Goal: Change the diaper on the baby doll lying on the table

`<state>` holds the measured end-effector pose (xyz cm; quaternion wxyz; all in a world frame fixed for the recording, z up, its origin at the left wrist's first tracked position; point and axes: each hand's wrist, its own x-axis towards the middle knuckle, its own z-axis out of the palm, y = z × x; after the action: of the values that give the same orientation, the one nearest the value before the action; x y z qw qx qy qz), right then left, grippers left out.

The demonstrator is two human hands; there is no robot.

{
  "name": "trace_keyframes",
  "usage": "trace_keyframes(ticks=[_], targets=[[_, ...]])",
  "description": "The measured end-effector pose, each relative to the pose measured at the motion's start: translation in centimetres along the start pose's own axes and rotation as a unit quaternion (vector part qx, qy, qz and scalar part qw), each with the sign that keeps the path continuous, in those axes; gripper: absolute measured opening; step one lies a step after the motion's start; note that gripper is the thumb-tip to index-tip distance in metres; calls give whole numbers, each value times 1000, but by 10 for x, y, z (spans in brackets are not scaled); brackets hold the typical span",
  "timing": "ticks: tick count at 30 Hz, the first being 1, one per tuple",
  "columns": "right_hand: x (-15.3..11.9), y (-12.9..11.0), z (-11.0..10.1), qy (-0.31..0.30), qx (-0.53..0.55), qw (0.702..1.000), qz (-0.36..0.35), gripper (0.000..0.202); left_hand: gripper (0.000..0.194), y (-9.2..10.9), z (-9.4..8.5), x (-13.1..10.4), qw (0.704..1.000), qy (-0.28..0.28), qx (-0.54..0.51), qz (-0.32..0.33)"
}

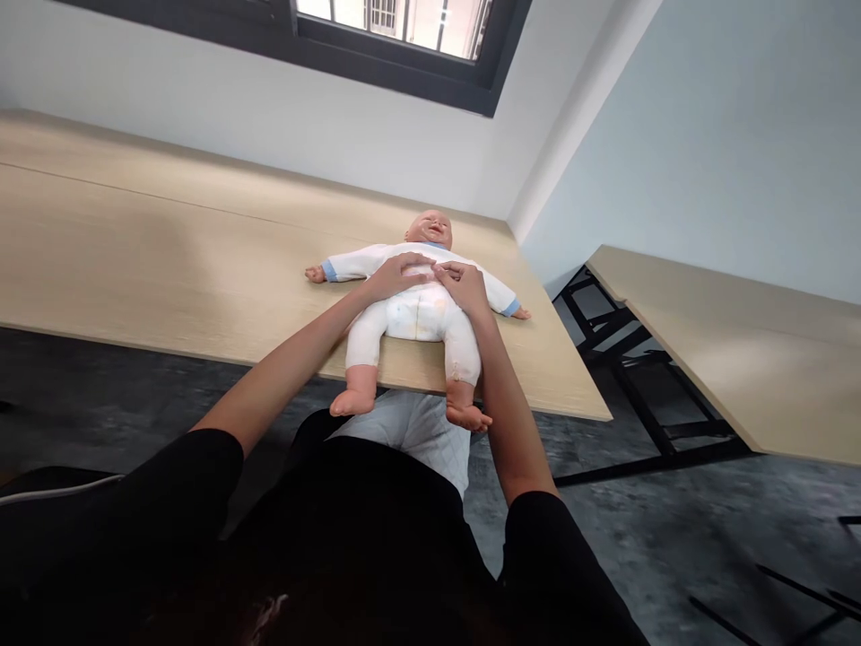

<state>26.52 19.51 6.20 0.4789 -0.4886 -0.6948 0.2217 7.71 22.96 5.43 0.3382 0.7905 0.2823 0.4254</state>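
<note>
A baby doll (434, 253) lies on its back on the wooden table (221, 260), head toward the wall and feet hanging over the near edge. It wears a white top with blue cuffs and a white diaper (417, 314) with faint coloured marks. My left hand (402, 274) rests on the doll's belly at the diaper's upper edge, its fingers stretched out and apart. Beside it my right hand (463, 283) bends over the same edge, thumb and fingertips brought together. What lies between those fingertips is too small to make out.
A dark-framed window (404, 54) is in the wall behind the table. At the right stands a second wooden table (740, 341) with black folding legs (632, 386), a gap of dark floor (605, 529) between the two. Black metal legs show at the lower right.
</note>
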Motion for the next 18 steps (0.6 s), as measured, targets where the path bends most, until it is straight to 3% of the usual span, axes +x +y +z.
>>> trace_keyframes(ticks=[4, 8, 12, 18], targets=[[0, 0, -3, -10, 37, 999, 16, 34, 40, -9, -17, -2, 998, 47, 15, -36], [3, 3, -7, 75, 76, 993, 50, 42, 31, -20, -52, -13, 990, 58, 19, -126], [8, 13, -9, 172, 118, 975, 81, 40, 27, -18, -76, -23, 965, -66, -16, -252], [8, 28, -6, 202, 158, 955, 146, 33, 22, -10, -84, -25, 923, -186, -56, -332]])
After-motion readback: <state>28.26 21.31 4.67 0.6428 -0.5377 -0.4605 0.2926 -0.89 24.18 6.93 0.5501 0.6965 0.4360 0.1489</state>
